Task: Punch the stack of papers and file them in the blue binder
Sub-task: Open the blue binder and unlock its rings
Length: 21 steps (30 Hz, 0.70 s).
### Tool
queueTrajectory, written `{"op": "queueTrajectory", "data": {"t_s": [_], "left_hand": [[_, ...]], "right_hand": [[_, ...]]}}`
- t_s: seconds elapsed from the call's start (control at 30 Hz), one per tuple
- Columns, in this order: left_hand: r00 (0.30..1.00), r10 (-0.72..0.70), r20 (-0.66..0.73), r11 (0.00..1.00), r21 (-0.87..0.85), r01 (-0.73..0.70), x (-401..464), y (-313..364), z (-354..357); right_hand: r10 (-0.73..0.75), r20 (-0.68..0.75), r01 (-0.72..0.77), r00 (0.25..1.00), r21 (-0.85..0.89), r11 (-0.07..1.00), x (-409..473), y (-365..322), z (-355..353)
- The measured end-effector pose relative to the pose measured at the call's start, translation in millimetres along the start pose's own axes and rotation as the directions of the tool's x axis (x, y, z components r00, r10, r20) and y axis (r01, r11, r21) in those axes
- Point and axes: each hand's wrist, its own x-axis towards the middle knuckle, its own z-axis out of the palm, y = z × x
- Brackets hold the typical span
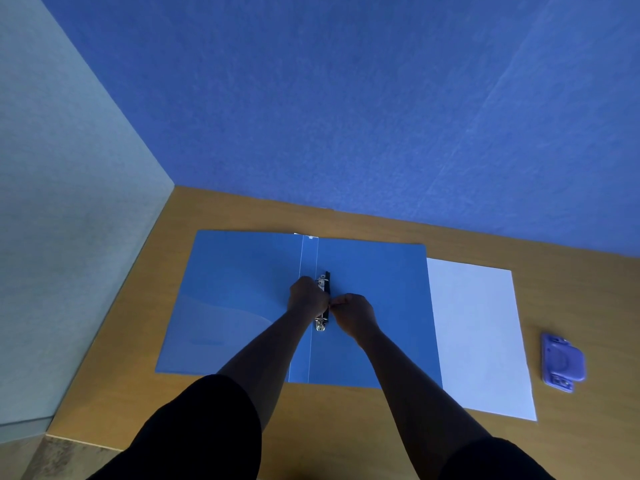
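Note:
The blue binder [239,299] lies open and flat on the wooden desk [571,282]. Its metal and black ring clip [323,285] runs along the spine in the middle. My left hand [306,297] is curled over the clip from the left and grips it. My right hand [353,313] pinches the clip's right side with fingertips; the middle of the clip is hidden under both hands. The white stack of papers [478,334] lies flat just right of the binder, its left edge tucked under the binder's right cover. A purple hole punch [561,362] sits right of the papers.
A blue wall [346,98] rises right behind the desk and a grey-green wall [62,202] closes the left side. Bare desk shows in front of the binder and behind the papers. The desk's front edge is near my sleeves.

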Motion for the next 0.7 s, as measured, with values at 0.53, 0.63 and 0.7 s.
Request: {"op": "queueTrajectory", "data": {"t_s": [0.53, 0.63, 0.7], "left_hand": [[0.998, -0.052, 0.020, 0.969, -0.239, 0.055, -10, -2, -13], [0.999, -0.035, -0.005, 0.973, -0.228, 0.033, -14, -1, -15], [1.000, -0.011, -0.012, 0.976, -0.215, 0.008, -15, -2, -18]], "right_hand": [[0.011, 0.014, -0.010, 1.000, -0.083, 0.996, 4, -10, -2], [-0.029, -0.019, 0.025, 0.999, -0.153, 0.988, 1, -9, -1], [-0.042, -0.036, 0.036, 0.998, -0.151, 0.988, -2, -10, 1]]}}
